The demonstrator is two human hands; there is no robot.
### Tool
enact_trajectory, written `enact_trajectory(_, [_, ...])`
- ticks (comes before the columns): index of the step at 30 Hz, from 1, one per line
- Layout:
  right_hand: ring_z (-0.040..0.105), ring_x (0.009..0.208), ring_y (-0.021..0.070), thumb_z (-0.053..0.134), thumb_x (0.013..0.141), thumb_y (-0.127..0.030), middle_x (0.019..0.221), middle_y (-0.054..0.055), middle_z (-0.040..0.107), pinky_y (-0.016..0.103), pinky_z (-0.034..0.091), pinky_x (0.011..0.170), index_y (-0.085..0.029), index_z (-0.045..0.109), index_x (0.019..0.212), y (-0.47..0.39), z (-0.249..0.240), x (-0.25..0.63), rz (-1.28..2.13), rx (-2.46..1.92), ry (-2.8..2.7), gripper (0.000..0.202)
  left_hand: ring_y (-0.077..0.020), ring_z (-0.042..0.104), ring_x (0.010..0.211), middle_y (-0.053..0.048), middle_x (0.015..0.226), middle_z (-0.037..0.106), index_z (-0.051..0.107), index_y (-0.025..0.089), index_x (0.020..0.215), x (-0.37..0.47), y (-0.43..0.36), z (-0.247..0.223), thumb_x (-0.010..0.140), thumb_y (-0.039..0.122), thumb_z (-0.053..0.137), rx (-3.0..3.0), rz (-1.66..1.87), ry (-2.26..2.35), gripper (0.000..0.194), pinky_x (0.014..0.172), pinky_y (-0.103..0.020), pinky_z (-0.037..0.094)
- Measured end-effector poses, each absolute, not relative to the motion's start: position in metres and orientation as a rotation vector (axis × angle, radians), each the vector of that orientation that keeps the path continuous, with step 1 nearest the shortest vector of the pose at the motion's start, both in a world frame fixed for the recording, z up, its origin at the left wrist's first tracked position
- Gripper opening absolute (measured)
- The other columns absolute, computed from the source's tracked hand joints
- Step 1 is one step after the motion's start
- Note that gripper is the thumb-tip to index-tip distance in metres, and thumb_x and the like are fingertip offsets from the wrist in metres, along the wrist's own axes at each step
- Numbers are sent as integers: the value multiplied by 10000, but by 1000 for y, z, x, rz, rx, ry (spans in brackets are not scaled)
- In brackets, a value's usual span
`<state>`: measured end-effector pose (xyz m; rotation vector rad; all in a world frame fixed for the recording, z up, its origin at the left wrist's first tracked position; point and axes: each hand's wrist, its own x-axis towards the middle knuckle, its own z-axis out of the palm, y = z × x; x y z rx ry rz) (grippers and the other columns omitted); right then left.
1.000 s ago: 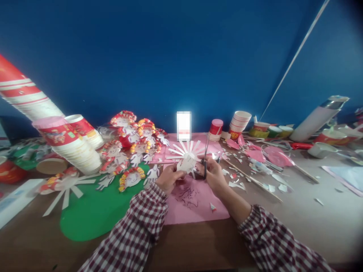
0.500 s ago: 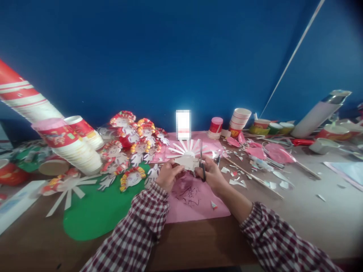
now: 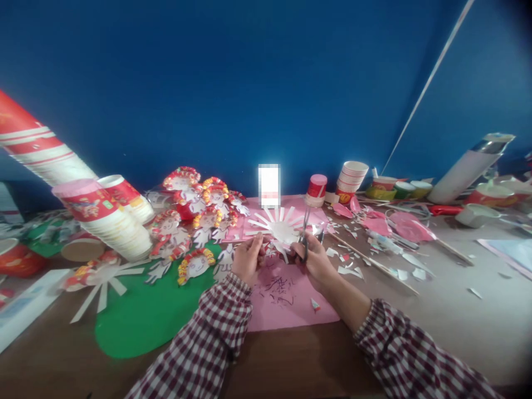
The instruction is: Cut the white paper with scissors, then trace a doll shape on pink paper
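My left hand (image 3: 246, 259) is closed at the left edge of a white paper sunburst cutout (image 3: 283, 231). Its thumb and fingertips are pressed together, and what lies between them, if anything, I cannot make out. A pair of scissors (image 3: 305, 235) is in my right hand (image 3: 315, 260), with fingers wrapped round the dark handles and the blades pointing up and away. The cutout, with strips spreading from a round centre, lies between and just beyond my hands. Beneath them is a pink sheet (image 3: 291, 313) with dark scribbled marks.
Painted paper figures (image 3: 197, 265) and a green sheet (image 3: 137, 327) lie at left, beside stacked paper cups (image 3: 118, 233). A red cup (image 3: 317, 188) stands behind. White scraps (image 3: 351, 270), a wooden stick (image 3: 382, 266) and pink pieces (image 3: 409, 224) cover part of the right side.
The pale paper piece held between both hands no longer shows there. My hands have drawn slightly apart and the scissors have shifted right, uncovering more of the white cutout.
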<state>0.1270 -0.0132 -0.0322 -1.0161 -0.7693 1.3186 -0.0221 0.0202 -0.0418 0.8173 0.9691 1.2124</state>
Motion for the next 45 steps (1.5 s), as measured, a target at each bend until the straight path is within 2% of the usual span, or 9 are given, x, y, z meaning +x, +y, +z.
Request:
enact_trajectory(4, [367,395,46,664,641,-234,545,-84,503,175,252,383,-203,516,980,-15,-33,125,1297,-1012,-817,371,-46,423,451,55,532,503,636,129,773,-18,16,-41,589,379,768,861,1199,932,337,423,-172,359])
enact_trajectory(7, [421,442,65,698,626,-249,563,-74,520,182,293,412,-200,514,1007,-15,-35,124,1279,-985,-837,426,-59,478,485,23,606,579,640,117,810,-14,13,-40,543,349,794,821,1160,934,387,463,-188,406])
enact_trajectory(18, [464,474,81,668,654,-257,576,-58,562,194,335,451,-194,499,1034,-15,-36,120,1252,-1008,-897,420,-66,490,451,20,584,572,617,111,795,-11,11,-46,583,374,771,806,1161,906,372,416,-193,388])
enact_trajectory(29, [456,504,86,677,656,-256,622,-61,547,206,347,480,-216,485,1052,-13,-41,121,1230,-1014,-905,442,-73,516,492,9,610,600,613,114,775,-10,10,-38,531,328,789,692,1178,929,369,459,-192,424])
enact_trajectory(37, [461,516,85,673,654,-222,611,-74,528,209,360,511,-215,477,1074,-13,-41,120,1235,-1017,-870,464,-65,503,496,9,631,589,606,120,761,-10,8,-40,562,339,773,721,1141,954,339,443,-183,401])
enact_trajectory(45, [497,548,93,671,666,-220,648,-60,566,197,357,504,-229,482,1073,-14,-46,120,1222,-1027,-924,449,-62,473,444,33,562,555,581,128,703,-10,9,-38,530,332,776,728,1135,991,331,413,-187,377])
